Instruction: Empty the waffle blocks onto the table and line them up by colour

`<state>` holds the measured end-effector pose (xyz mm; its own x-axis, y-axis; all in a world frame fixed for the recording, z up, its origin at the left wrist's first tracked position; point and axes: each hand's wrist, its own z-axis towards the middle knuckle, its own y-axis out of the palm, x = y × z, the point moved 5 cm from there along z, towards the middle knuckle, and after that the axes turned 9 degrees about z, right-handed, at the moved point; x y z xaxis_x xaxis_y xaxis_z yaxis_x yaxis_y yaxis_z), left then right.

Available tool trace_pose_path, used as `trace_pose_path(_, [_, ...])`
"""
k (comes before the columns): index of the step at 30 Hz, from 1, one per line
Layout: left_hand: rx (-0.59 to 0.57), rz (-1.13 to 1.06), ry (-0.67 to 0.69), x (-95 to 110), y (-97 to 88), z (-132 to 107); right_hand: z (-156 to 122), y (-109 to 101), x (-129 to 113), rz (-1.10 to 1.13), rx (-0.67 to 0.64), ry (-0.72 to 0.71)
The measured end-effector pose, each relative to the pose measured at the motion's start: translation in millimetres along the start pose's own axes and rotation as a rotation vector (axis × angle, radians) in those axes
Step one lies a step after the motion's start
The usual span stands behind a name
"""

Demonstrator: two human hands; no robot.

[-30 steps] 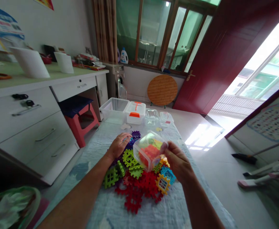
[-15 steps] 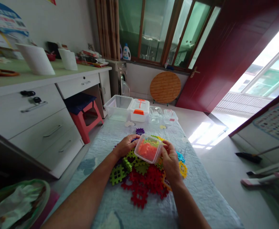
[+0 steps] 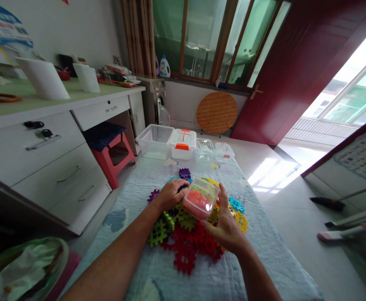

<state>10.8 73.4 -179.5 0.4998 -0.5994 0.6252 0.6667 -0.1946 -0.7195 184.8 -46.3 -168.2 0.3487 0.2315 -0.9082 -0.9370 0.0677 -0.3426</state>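
A small clear plastic box (image 3: 200,200), with orange-red pieces and yellow-green pieces inside, is tilted above a pile of toy building pieces. My left hand (image 3: 172,194) grips its left edge, fingers curled. On the box's right side, my right hand (image 3: 230,223) has its fingers along the edge and its thumb by the near lower corner. Beneath lie interlocking plastic pieces: red ones (image 3: 184,255) nearest me, green ones (image 3: 157,232) at the left, yellow ones (image 3: 241,221) and blue ones (image 3: 236,204) at the right, and a purple one (image 3: 184,173) at the far side.
Along the table's far end stand a large open clear bin (image 3: 154,144), a lidded box with orange latches (image 3: 183,146) and two smaller clear containers (image 3: 223,151). A blue patterned cloth (image 3: 264,267) covers the table. A red stool (image 3: 108,156) and white drawers (image 3: 60,175) are at the left.
The box has shifted slightly right and tilted so its top catches the light. My right hand's fingers have spread, with the thumb now at the box's near lower corner.
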Motion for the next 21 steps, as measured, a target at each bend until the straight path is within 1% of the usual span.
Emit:
trace_pose_path(3, [0.005, -0.014, -0.006, -2, 0.4, 0, 6, 4, 3, 0.019, 0.064, 0.011])
trace_pose_path(5, [0.009, -0.023, -0.017, -4, 0.3, 0, 9, 4, 3, 0.089, 0.078, 0.024])
trace_pose_path(8, [0.004, -0.034, -0.037, -5, -0.3, 0, 13, -1, 0, 0.237, 0.082, 0.058])
trace_pose_path(11, [-0.004, -0.040, -0.031, -3, -1.3, -1, 17, -13, -1, 0.440, 0.100, 0.066])
trace_pose_path(12, [-0.004, -0.037, -0.023, -3, -1.6, -1, 20, -19, 1, 0.510, 0.127, 0.072])
trace_pose_path(14, [-0.003, -0.026, -0.005, -2, -2.0, -2, 25, -36, 9, 0.635, 0.229, 0.111])
trace_pose_path(16, [-0.005, -0.005, 0.014, -2, -1.8, -2, 32, -56, 22, 0.740, 0.356, 0.193])
trace_pose_path(17, [-0.010, 0.010, 0.025, -2, -1.4, -3, 36, -66, 29, 0.802, 0.399, 0.248])
trace_pose_path(19, [-0.024, 0.049, 0.042, -2, -0.4, -3, 45, -80, 42, 0.919, 0.419, 0.398])
trace_pose_path(21, [-0.034, 0.086, 0.047, -1, 0.5, -2, 52, -90, 54, 1.000, 0.404, 0.546])
